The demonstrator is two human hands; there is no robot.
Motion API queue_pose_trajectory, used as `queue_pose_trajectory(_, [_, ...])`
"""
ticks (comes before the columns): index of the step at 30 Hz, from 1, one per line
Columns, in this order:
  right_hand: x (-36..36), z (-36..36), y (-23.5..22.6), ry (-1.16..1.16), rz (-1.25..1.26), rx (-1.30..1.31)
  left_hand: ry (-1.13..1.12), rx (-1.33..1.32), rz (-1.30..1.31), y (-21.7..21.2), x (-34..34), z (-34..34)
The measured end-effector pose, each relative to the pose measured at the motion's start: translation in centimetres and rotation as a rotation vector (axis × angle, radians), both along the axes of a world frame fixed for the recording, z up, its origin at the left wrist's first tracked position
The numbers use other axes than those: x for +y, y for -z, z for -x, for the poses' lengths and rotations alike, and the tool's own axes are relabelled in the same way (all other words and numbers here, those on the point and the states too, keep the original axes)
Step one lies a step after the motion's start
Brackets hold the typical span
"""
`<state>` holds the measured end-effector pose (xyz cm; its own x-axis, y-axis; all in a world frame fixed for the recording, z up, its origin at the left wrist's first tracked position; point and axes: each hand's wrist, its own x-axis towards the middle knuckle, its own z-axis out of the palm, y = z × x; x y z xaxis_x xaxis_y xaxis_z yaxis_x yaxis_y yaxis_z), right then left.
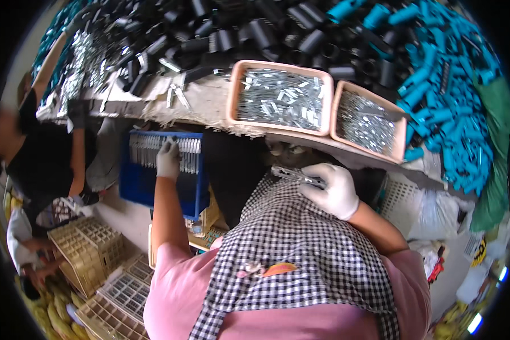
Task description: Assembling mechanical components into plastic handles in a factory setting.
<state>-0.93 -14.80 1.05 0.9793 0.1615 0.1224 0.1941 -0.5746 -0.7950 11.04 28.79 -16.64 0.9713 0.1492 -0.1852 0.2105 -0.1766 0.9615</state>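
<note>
My right hand (pixel 333 191), in a white glove, is closed around long silvery metal pieces with slots (pixel 292 173), held in front of the checked apron. My left hand (pixel 168 161), gloved with darkened fingertips, reaches into a blue plastic crate (pixel 161 196). Its fingers are pinched together at a neat row of upright silvery metal pieces (pixel 146 148) along the crate's far side. What lies between those fingertips is too small to make out.
Ahead on the worktable stand two peach trays (pixel 230 102) (pixel 400 148) of small metal parts. Behind them lie heaps of black tubular parts (pixel 260 34) and teal ones (pixel 464 133). A co-worker (pixel 45 153) works at the left. Beige crates (pixel 90 249) stand at the lower left.
</note>
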Motion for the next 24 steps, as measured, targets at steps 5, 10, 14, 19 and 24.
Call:
queue_pose_trajectory(5, [-0.2, 1.2, 0.3, -0.014, 0.055, -0.063, -0.038, 0.028, 0.578, -12.7, -9.0, 4.1])
queue_pose_trajectory(10, [-1.1, 2.5, 0.4, 0.042, 0.014, -0.135, -0.035, 0.186, 0.688, -16.9, -17.4, 6.9])
queue_pose_trajectory(14, [-2.0, 3.6, 0.7, 0.089, 0.023, -0.219, 0.01, 0.185, 0.57, -17.6, -21.7, 8.5])
queue_pose_trajectory(19, [-3.1, 4.3, 0.5, 0.157, 0.047, -0.275, 0.084, 0.214, 0.535, -18.5, -26.1, 10.2])
queue_pose_trajectory(24, [-4.6, 4.6, 0.8, 0.144, 0.02, -0.35, 0.256, 0.305, 0.608, -18.7, -26.8, 10.4])
